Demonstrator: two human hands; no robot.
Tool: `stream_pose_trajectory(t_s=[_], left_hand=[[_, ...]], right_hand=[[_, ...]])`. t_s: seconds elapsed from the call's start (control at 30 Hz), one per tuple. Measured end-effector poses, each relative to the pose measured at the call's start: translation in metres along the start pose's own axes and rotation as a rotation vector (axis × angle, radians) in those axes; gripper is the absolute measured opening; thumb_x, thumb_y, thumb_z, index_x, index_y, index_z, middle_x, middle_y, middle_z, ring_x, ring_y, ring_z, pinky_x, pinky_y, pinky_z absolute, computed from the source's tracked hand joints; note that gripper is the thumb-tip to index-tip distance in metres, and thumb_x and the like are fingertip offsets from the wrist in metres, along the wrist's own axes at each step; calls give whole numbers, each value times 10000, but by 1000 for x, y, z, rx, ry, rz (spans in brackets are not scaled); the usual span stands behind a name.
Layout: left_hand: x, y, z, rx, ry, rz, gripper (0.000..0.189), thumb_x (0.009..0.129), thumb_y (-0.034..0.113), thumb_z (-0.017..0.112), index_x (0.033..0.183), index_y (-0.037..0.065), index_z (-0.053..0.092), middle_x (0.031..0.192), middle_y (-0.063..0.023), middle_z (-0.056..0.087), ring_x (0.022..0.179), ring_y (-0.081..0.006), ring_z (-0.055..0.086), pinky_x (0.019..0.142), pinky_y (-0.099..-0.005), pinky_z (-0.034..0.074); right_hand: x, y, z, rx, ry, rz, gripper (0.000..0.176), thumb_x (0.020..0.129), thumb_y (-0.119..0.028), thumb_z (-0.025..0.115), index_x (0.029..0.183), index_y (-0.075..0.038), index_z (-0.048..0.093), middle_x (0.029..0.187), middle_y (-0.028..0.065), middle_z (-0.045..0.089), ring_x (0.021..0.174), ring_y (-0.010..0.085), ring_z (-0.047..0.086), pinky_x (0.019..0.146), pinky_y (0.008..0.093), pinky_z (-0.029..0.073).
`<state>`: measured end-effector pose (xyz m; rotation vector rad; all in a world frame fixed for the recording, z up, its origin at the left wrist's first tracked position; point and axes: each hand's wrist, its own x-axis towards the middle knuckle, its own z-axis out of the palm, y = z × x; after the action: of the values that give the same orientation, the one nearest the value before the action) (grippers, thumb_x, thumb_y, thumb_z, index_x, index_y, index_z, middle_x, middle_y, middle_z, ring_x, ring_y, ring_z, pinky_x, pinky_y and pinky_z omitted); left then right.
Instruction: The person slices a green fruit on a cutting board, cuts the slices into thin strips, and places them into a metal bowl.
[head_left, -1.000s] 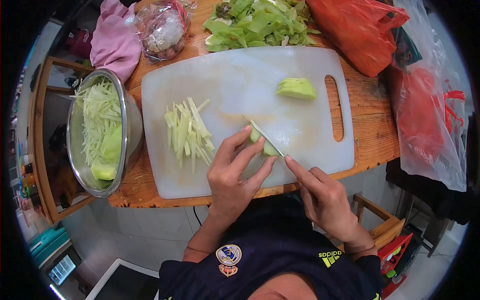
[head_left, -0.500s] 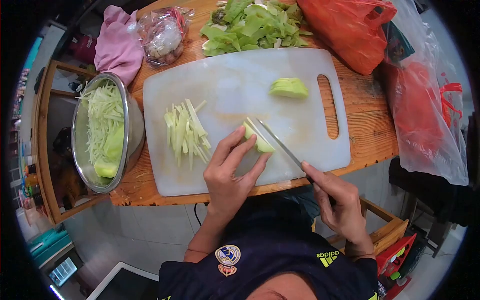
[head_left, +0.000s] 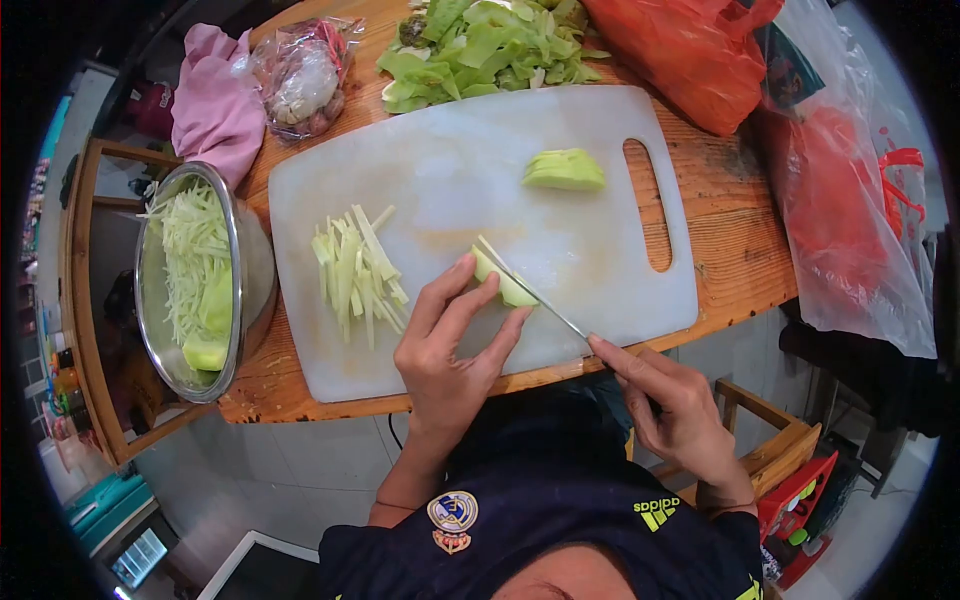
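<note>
My left hand [head_left: 447,335] pinches a stack of pale green vegetable slices [head_left: 515,291] near the front of the white cutting board [head_left: 440,160]. A knife [head_left: 558,314] is gripped in my right hand [head_left: 665,400], its blade lying along the right side of the stack. One thin strip leans off at the stack's far tip. Left of my hands is a loose pile of cut sticks [head_left: 355,268]. Another group of overlapping slices [head_left: 565,169] rests near the board's handle slot.
A metal bowl [head_left: 238,300] of shreds and larger chunks stands left of the board. Green peelings [head_left: 480,50] are heaped behind it. A pink cloth [head_left: 215,105], a clear bag [head_left: 305,85], a red plastic bag [head_left: 680,60] and a translucent bag [head_left: 850,230] lie around the table.
The knife has moved left, from a gap beside the slices to against the stack. My left hand keeps its hold. The whole view has shifted slightly.
</note>
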<state>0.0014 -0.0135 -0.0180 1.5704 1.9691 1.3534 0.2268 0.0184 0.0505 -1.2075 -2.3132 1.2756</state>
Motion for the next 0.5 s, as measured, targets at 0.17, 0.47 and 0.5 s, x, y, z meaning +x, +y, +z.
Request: stream_pose_trajectory(t_s=[0.17,0.47,0.5], left_hand=[[-1,-1,-1,24,-2,23,382,699,35,889,1053,4,750,1196,-159,678,1060,-278,699,893,-352,583],[2,3,-3,65,-16,31,415,696,41,889,1086,20,749,1183,-156,672,1039,-272,698,877,-348,582],[2,4,-3,62,-16,32,412,698,40,887,1085,18,748,1184,-156,670,1037,-272,699,876,-348,582]], right_hand=[[-15,3,-11,-6,-8,100,640,851,125,600,1439,-123,565,757,124,531,616,245,540,613,343,483],[-1,-11,-8,84,24,46,615,867,114,613,1434,-120,570,830,150,597,674,269,598,656,332,511],[1,-12,-7,74,25,25,618,870,112,612,1440,-122,563,853,157,610,692,279,614,666,335,517]])
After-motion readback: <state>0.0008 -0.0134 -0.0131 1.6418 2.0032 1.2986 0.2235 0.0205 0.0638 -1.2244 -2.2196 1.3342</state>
